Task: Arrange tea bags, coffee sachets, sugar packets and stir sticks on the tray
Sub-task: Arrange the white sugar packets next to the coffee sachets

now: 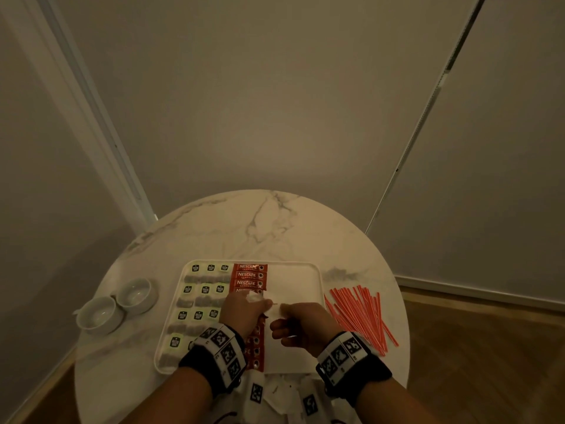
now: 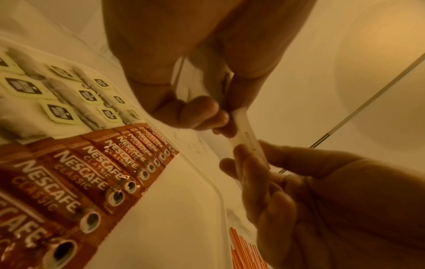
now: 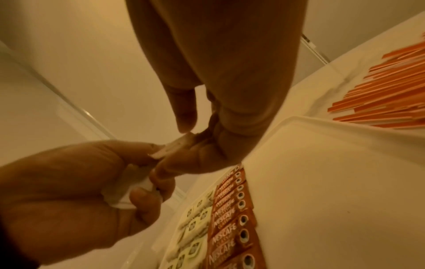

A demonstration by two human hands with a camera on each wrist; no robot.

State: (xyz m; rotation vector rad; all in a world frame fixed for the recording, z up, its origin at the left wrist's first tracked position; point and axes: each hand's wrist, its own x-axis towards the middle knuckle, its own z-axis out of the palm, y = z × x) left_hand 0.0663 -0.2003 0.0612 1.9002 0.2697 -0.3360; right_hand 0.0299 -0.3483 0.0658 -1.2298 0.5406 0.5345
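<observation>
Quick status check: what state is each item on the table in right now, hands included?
Tea bags: laid in rows, left part of tray.
Coffee sachets: one column beside the tea bags.
Sugar packets: above the tray, held in both hands.
Stir sticks: loose pile on table, right of tray.
Tray: right part bare.
Cups: two, upright, empty.
Left hand: grips packets.
Right hand: pinches one packet.

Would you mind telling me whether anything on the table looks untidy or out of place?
The red stir sticks lie fanned in a loose, crossing pile on the table, right of the tray, unlike the neat tea bags and coffee sachets.
</observation>
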